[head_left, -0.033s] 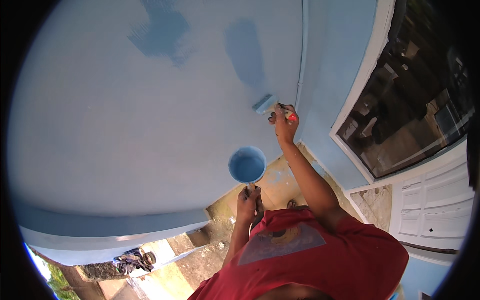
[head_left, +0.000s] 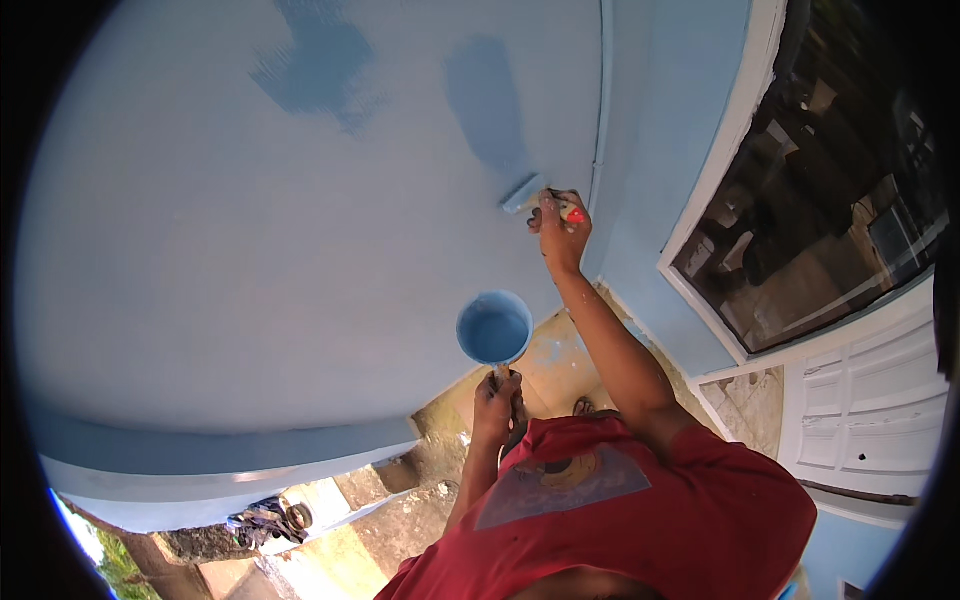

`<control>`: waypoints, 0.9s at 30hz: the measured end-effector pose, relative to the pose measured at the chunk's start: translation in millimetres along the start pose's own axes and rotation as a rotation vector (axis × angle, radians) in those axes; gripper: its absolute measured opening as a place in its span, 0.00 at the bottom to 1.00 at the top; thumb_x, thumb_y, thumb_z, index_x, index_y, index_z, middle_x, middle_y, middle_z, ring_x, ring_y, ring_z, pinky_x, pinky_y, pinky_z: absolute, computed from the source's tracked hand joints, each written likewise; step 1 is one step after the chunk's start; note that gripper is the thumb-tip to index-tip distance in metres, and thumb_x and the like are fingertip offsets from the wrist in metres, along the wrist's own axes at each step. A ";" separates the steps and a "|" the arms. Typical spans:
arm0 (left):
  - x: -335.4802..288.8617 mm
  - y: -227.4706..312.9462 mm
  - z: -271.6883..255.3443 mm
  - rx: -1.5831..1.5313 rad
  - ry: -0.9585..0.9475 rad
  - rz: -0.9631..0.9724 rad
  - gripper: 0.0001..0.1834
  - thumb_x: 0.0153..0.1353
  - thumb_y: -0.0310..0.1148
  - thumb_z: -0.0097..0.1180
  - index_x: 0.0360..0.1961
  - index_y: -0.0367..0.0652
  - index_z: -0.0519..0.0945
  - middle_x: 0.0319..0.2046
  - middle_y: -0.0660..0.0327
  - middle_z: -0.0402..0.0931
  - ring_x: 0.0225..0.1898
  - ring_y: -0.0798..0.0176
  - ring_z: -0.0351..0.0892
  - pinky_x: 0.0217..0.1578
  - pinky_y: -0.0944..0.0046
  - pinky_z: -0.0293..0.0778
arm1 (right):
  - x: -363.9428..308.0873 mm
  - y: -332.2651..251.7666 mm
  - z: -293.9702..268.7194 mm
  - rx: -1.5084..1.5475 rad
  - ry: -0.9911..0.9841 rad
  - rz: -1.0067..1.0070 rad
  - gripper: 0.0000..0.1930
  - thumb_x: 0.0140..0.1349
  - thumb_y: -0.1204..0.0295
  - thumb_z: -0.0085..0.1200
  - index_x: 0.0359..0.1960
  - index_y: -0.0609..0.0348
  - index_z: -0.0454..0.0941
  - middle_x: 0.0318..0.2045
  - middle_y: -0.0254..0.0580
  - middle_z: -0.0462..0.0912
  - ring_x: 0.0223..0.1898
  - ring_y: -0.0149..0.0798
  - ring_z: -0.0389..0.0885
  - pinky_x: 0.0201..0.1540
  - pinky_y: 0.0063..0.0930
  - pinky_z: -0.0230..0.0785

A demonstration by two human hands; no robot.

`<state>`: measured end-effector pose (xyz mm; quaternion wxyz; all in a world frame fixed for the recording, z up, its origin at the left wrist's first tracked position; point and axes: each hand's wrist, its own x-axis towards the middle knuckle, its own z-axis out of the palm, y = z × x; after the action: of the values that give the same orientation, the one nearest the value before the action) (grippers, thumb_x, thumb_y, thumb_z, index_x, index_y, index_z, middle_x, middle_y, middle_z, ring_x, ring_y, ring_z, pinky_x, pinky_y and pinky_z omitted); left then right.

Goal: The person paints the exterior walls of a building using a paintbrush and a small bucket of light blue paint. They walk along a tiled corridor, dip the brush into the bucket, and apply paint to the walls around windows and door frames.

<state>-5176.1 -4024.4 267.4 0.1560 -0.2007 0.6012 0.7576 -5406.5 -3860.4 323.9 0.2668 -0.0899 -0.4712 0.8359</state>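
Note:
My right hand (head_left: 562, 216) grips the handle of a wide, blue-coated paintbrush (head_left: 524, 194), which has a red mark near the handle's end. The bristles are at the pale blue wall (head_left: 250, 230), just below a darker wet patch (head_left: 486, 105). Lower down, my left hand (head_left: 497, 395) is closed round the handle of a round paint pot (head_left: 495, 328). Blue paint lies inside the pot, which is held out in front of my body, its opening facing up. A second, ragged dark blue patch (head_left: 318, 62) is on the wall farther left.
A thin pipe (head_left: 600, 130) runs along the wall corner. To the right are a white-framed window (head_left: 820, 200) and a white panelled door (head_left: 870, 400). Paint splashes mark the floor (head_left: 545, 365). A bundle of dark cloth (head_left: 268, 522) lies at the lower left.
My right hand and the brush have shifted slightly up and left along the wall. The left hand and the pot have hardly moved.

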 end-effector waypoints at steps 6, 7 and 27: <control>-7.5 11.2 9.9 -0.061 -0.025 -0.040 0.07 0.69 0.31 0.60 0.39 0.40 0.75 0.22 0.66 0.70 0.17 0.71 0.68 0.16 0.69 0.64 | 38.2 -110.7 59.2 0.191 -0.133 -0.369 0.09 0.69 0.71 0.60 0.43 0.63 0.76 0.27 0.43 0.83 0.23 0.36 0.83 0.30 0.32 0.82; -7.7 10.3 11.2 -0.083 -0.028 -0.038 0.07 0.69 0.31 0.60 0.40 0.40 0.75 0.22 0.66 0.70 0.17 0.71 0.68 0.16 0.69 0.64 | 41.9 -103.8 51.0 0.252 -0.144 -0.325 0.11 0.69 0.70 0.60 0.45 0.63 0.76 0.28 0.44 0.83 0.24 0.37 0.84 0.31 0.34 0.82; -21.8 5.2 -3.2 -0.121 0.088 -0.015 0.09 0.69 0.32 0.61 0.40 0.40 0.73 0.21 0.67 0.69 0.16 0.72 0.66 0.16 0.69 0.63 | 41.3 -194.1 125.5 0.015 -0.176 -0.411 0.09 0.68 0.71 0.59 0.36 0.67 0.78 0.23 0.44 0.83 0.20 0.30 0.80 0.23 0.24 0.76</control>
<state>-5159.2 -4028.6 281.9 0.1226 -0.2475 0.5593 0.7816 -5421.5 -3851.1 558.0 0.3900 0.0836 -0.4947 0.7721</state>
